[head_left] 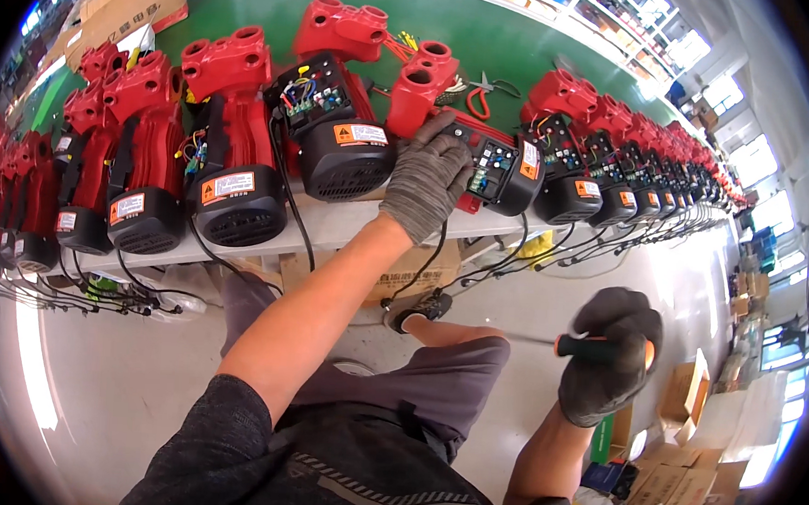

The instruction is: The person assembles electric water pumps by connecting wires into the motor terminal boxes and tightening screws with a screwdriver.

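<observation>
My left hand (427,180), in a grey knit glove, grips the middle of a red-and-black motor unit (422,85) lying turned on the bench. Beside those fingers its open side shows a circuit board (493,170). My right hand (611,358), in a dark glove, is closed around the dark green and orange handle of a screwdriver (576,347). It is held out over the floor, away from the bench, with the thin shaft pointing left. Just left of my left hand stands another motor unit (345,156) with coloured wires and a board exposed.
Rows of similar motor units (238,177) line the green-topped bench (501,36) on both sides, black cables hanging off its front edge. Red-handled pliers (479,98) lie behind the held unit. Cardboard boxes (677,491) stand on the floor at right; another box (134,5) sits at far left.
</observation>
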A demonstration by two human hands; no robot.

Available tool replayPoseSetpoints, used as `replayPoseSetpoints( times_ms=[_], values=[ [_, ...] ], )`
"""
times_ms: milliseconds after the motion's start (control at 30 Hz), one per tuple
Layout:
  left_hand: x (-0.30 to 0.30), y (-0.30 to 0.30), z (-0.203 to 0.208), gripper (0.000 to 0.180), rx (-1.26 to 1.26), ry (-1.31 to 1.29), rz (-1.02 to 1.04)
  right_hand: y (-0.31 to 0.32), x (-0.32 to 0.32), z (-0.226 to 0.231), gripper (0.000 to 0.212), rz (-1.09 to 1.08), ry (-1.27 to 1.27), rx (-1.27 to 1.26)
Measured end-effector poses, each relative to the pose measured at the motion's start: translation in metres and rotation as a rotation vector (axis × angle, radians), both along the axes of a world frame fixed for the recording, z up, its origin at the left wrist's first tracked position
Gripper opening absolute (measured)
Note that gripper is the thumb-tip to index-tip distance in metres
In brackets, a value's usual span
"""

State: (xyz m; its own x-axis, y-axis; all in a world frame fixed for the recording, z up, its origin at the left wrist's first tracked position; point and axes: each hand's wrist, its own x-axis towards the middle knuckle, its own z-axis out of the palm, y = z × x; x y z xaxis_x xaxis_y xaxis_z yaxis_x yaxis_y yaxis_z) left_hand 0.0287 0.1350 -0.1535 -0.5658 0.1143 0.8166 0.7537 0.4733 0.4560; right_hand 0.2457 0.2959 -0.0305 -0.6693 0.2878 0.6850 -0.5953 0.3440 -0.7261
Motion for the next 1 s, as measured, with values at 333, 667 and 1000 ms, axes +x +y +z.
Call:
replayPoseSetpoints(
  times_ms=[333, 667, 1000],
  values=[
    [-0.011, 0.002, -0.016, 0.067, -0.072, 0.061, 0.011, -0.019, -0.045, 0.031, 0.028, -0.101, 0.302, 0.435],
    [0.002, -0.003, -0.001, 0.037, -0.224, -0.004, 0.113, -0.027, -0.067, 0.018, 0.026, -0.236, 0.213, 0.557],
    [-0.002, -0.001, -0.005, 0.039, -0.158, -0.097, -0.004, -0.029, -0.07, 0.012, 0.025, -0.206, 0.205, 0.546]
  ],
)
